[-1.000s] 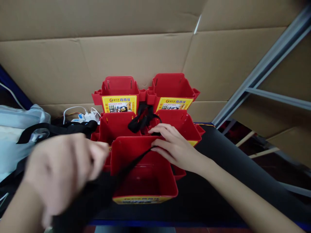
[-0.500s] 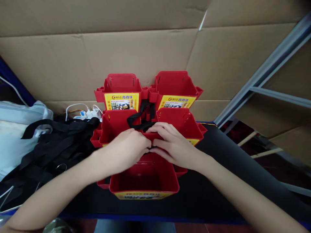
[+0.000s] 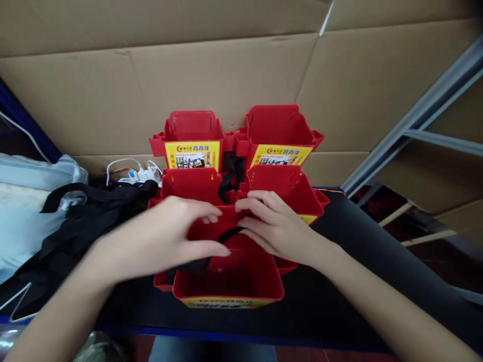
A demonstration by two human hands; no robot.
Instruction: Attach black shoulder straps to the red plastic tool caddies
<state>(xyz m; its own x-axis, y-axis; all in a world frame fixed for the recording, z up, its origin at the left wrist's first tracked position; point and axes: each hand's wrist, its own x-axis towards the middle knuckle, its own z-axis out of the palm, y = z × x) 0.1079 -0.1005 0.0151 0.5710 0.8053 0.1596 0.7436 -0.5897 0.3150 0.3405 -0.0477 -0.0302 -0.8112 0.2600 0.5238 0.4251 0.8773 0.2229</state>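
Several red plastic bins with yellow labels are stacked in tiers on a black table; the nearest red bin [image 3: 230, 281] is in front. A black strap [image 3: 226, 236] runs from between the back bins down across the front bin's mouth. My left hand [image 3: 166, 236] hovers over the front bin's left rim, fingers pinching the strap. My right hand [image 3: 275, 226] rests on the bin's back rim, fingertips holding the strap there.
A heap of black straps [image 3: 75, 221] lies on the left beside a pale bag [image 3: 22, 201]. A white power strip [image 3: 141, 176] sits behind it. Cardboard sheets [image 3: 226, 80] wall the back. A grey metal rack frame [image 3: 415, 125] rises at the right.
My left hand came from the near left to the bin's middle, met the right hand, then drew back left with the strap now laid across the front bin.
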